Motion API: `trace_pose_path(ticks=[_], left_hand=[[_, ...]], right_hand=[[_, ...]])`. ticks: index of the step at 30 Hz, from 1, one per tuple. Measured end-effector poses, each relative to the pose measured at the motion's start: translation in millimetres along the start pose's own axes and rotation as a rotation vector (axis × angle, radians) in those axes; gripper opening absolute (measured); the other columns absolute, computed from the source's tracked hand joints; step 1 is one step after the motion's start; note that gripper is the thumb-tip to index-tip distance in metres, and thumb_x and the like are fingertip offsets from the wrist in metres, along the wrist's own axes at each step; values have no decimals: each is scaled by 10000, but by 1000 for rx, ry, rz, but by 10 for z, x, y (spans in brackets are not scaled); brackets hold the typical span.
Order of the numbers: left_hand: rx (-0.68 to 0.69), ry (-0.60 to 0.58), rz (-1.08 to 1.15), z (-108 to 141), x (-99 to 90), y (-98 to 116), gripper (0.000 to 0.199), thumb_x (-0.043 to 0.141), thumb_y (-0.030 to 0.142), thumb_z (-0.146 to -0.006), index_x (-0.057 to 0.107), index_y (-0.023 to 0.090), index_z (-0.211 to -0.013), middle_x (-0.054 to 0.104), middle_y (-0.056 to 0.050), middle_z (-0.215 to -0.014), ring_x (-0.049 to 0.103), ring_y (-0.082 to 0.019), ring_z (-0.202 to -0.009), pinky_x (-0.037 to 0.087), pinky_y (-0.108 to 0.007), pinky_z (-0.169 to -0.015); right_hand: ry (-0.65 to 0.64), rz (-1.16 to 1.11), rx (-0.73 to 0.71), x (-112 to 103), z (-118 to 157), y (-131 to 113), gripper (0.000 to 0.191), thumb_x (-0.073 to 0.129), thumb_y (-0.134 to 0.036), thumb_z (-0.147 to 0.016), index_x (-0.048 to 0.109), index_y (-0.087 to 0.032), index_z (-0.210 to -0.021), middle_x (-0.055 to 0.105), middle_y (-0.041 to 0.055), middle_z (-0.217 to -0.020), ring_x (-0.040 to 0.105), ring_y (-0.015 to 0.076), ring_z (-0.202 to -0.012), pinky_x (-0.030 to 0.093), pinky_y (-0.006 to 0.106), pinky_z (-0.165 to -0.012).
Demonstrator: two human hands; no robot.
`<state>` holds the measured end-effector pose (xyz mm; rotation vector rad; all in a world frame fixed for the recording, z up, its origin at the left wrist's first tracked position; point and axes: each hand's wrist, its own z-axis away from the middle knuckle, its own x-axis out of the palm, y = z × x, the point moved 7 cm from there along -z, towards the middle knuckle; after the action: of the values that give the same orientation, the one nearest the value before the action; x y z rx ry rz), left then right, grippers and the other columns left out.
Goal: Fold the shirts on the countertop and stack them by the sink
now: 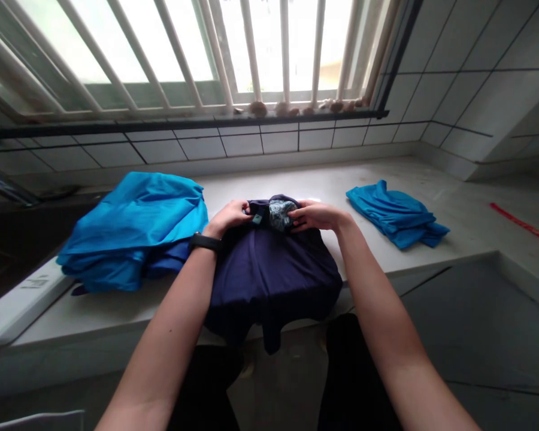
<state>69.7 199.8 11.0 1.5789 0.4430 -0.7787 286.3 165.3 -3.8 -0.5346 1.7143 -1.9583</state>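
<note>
A dark navy garment [273,269] is spread over the counter's front edge, its lower part hanging down. My left hand [228,218], with a black band on the wrist, is closed on the upper left edge of the garment, beside a small label [257,217]. At the upper right, my right hand [313,215] has its fingers closed around the edge at a grey-blue swirl-patterned patch of cloth [280,214]. The fingertips of both hands are partly hidden in the folds. Left of the garment lies a pile of bright blue cloth [139,209] over darker blue fabric.
A smaller folded blue cloth [397,214] lies on the white counter [323,170] at right, with a red strip [521,224] farther right. A dark sink [9,239] and a white flat device [22,302] are at left. Behind is a barred window [247,54] with small stones on its sill.
</note>
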Motion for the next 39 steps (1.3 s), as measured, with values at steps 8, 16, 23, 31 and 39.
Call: trace_pose_path(ticks=[8, 16, 23, 31, 39], left_hand=[[126, -220, -1, 286, -146, 236, 615, 908, 421, -471, 748, 189, -1018, 733, -47, -945, 619, -211, -838, 459, -299, -733], [96, 451, 162, 156, -588, 71, 285, 744, 369, -653, 655, 164, -831, 654, -1, -742, 610, -178, -771, 465, -258, -693], [449, 648, -20, 317, -715, 501, 331, 671, 260, -798, 610, 220, -1121, 570, -117, -1439, 534, -248, -1323, 443, -369, -1095], [436, 90, -29, 196, -253, 406, 540, 741, 319, -685, 635, 201, -1202, 687, -85, -1229, 635, -261, -1151, 494, -355, -1004], [108, -255, 257, 453, -140, 464, 344, 833, 444, -605, 699, 193, -799, 671, -26, -748, 632, -217, -782, 492, -302, -714]], right_hand=[[767, 518, -425, -605, -109, -209, 284, 602, -263, -775, 623, -205, -1052, 652, 87, -1114, 585, 281, -1120, 474, 466, -1082], [626, 348, -339, -449, -176, -172, 339, 607, -264, -743, 619, -214, -1078, 696, 41, -1083, 610, 250, -1098, 481, 398, -1058], [811, 458, -450, -627, -199, -672, 382, 677, -374, -797, 572, -252, -1144, 616, 95, -1206, 516, 292, -1253, 496, 414, -1030], [672, 414, -226, -442, 30, -323, 432, 816, -387, -607, 574, -226, -927, 668, 26, -912, 636, 238, -910, 559, 366, -843], [98, -131, 73, -279, 450, -176, 283, 694, -221, -558, 606, -199, -826, 669, 10, -707, 654, 197, -634, 560, 303, -596]])
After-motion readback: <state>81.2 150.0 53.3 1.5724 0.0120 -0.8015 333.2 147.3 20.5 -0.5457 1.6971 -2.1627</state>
